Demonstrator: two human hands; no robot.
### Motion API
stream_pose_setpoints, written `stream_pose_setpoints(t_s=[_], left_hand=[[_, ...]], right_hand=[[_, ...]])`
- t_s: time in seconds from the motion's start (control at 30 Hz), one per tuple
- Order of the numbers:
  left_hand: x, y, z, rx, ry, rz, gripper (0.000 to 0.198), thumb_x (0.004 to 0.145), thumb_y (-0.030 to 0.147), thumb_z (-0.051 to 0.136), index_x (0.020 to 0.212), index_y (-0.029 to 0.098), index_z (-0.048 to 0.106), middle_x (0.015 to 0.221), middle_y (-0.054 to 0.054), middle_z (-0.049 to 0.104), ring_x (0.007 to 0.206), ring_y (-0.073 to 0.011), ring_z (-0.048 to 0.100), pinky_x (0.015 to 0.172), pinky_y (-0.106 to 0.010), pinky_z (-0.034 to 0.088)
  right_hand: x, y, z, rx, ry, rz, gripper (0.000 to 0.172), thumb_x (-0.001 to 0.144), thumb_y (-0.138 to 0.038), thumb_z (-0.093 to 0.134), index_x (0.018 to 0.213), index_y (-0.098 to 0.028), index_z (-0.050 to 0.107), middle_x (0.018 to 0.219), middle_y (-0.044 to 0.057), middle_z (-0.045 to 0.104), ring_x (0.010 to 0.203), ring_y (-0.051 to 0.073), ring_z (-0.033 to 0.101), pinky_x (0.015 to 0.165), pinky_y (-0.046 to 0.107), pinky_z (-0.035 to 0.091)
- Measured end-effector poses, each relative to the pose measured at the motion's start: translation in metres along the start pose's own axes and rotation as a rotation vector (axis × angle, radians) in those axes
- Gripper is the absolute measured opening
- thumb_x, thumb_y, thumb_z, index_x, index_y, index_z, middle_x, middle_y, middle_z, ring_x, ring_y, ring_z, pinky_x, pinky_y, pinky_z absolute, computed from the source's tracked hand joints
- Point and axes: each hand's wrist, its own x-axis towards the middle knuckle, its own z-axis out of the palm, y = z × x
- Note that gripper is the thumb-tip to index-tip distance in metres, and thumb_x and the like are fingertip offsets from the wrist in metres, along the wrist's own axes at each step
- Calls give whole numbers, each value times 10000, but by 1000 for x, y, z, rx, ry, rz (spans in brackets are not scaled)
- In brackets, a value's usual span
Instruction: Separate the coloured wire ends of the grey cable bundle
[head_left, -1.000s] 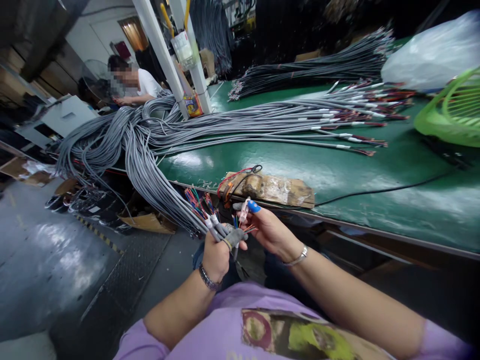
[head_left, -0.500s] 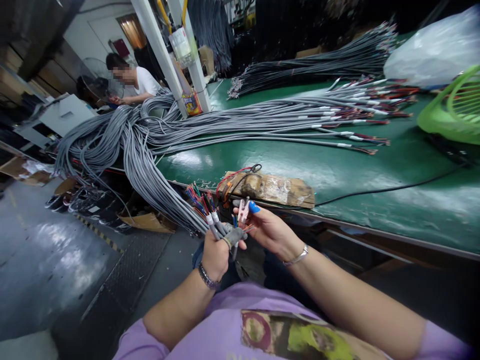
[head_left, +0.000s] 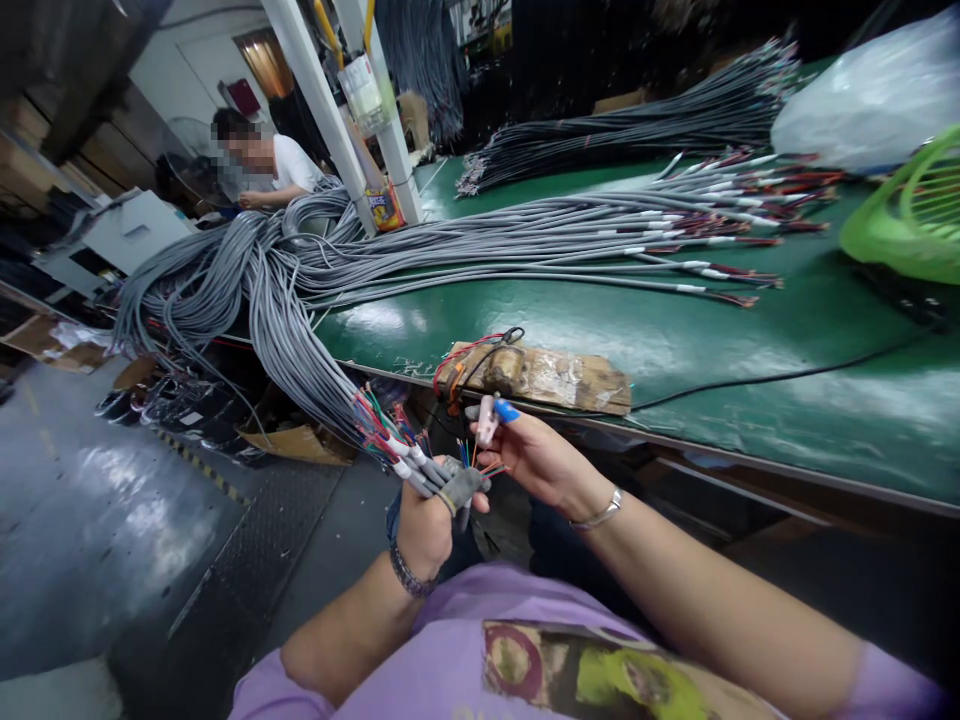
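My left hand (head_left: 426, 525) is closed around a bundle of grey cables (head_left: 424, 472), whose white-banded ends spread into thin coloured wires. Grey covers wrap some of its fingers. A few loose wires (head_left: 491, 468), orange and green among them, stick out past the left thumb toward my right hand (head_left: 541, 458). Between the right thumb, wrapped in blue, and the fingers is a small pale pink clip-like tool (head_left: 487, 422). It is held just above the loose wires; whether its tip touches any wire I cannot tell.
Long grey cables (head_left: 480, 235) lie across the green table (head_left: 675, 345). A wooden block (head_left: 551, 378) with wires attached sits at the near edge. Black cables (head_left: 600, 140), a plastic bag (head_left: 874, 95) and a green basket (head_left: 911, 215) are farther back. Another person (head_left: 274, 165) sits at the far left.
My left hand has shifted slightly down and left, and the cable ends it holds have swung lower and left. The pink tool has turned a little in my right hand.
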Motion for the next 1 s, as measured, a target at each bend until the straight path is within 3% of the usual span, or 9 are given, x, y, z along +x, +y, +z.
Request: stream_pose_setpoints(t_s=[0.1, 0.23, 0.4, 0.63, 0.8, 1.0], left_hand=[[0, 0, 1, -45, 24, 20, 249, 732, 353, 724, 609, 151, 648, 511, -13, 643, 458, -101, 528, 461, -216, 366], [5, -2, 6, -69, 41, 56, 251, 733, 328, 722, 579, 150, 635, 505, -5, 636, 464, -97, 532, 533, -228, 431], [11, -5, 11, -71, 46, 51, 256, 724, 319, 721, 558, 148, 629, 506, -11, 634, 506, -120, 579, 569, -239, 453], [12, -8, 11, -69, 65, 30, 209, 712, 325, 720, 632, 144, 653, 496, -4, 636, 408, -96, 498, 450, -223, 357], [11, -11, 8, 2, 63, 23, 219, 731, 312, 697, 603, 136, 667, 480, -13, 627, 379, -78, 431, 401, -221, 274], [11, -11, 8, 7, 63, 4, 238, 724, 324, 712, 589, 137, 652, 468, -12, 609, 397, -84, 449, 414, -216, 293]], right_hand=[[0, 2, 1, -23, 26, -42, 245, 750, -386, 732, 842, -161, 699, 760, 36, 693, 632, 125, 600, 581, 244, 504], [1, 5, 2, -8, 20, -78, 327, 797, -491, 655, 772, -167, 697, 776, 52, 700, 621, 136, 592, 580, 267, 500], [6, 9, 0, -11, 23, -79, 384, 805, -541, 623, 828, -166, 702, 810, 66, 711, 599, 137, 578, 571, 277, 496], [13, 11, -4, 73, -64, 8, 435, 759, -602, 633, 803, -171, 676, 766, 44, 707, 555, 136, 575, 527, 283, 485], [18, 11, -3, 141, 42, -20, 366, 715, -538, 717, 742, -175, 673, 709, 20, 700, 589, 127, 598, 586, 267, 498], [15, 13, 1, 177, 67, 0, 366, 718, -534, 715, 762, -173, 676, 740, 25, 703, 602, 133, 595, 592, 272, 490]])
